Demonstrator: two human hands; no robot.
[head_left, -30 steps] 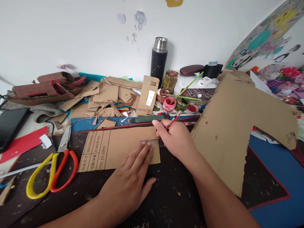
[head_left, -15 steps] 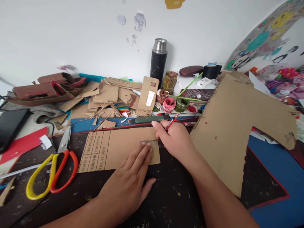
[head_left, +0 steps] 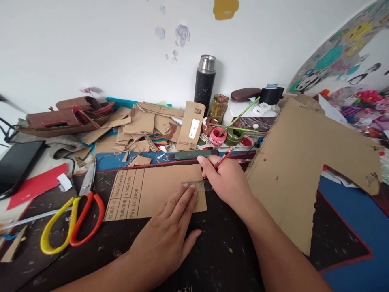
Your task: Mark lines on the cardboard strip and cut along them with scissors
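A printed rectangle of brown cardboard (head_left: 158, 178) lies flat on the dark table mat. My left hand (head_left: 167, 227) rests on its lower right part, fingers stretched out, fingertips on a clear ruler (head_left: 193, 183) that lies across the cardboard. In my right hand (head_left: 226, 178) is a red pencil (head_left: 223, 158), gripped between thumb and fingers, its lower end at the cardboard's right edge beside the ruler. Part of the ruler is hidden under my left fingers. A dark green utility knife (head_left: 196, 154) lies just behind the cardboard.
Scissors (head_left: 88, 219) with yellow and red handles lie at the left, near a black phone (head_left: 21, 166). Behind are cardboard scraps (head_left: 139, 121), paint jars (head_left: 218, 136) and a black flask (head_left: 205, 85). A large cardboard sheet (head_left: 291, 162) stands at the right.
The view has shifted slightly, so most things sit a little lower and further right. My right hand with the pencil is slightly further right; my left hand remains on the ruler.
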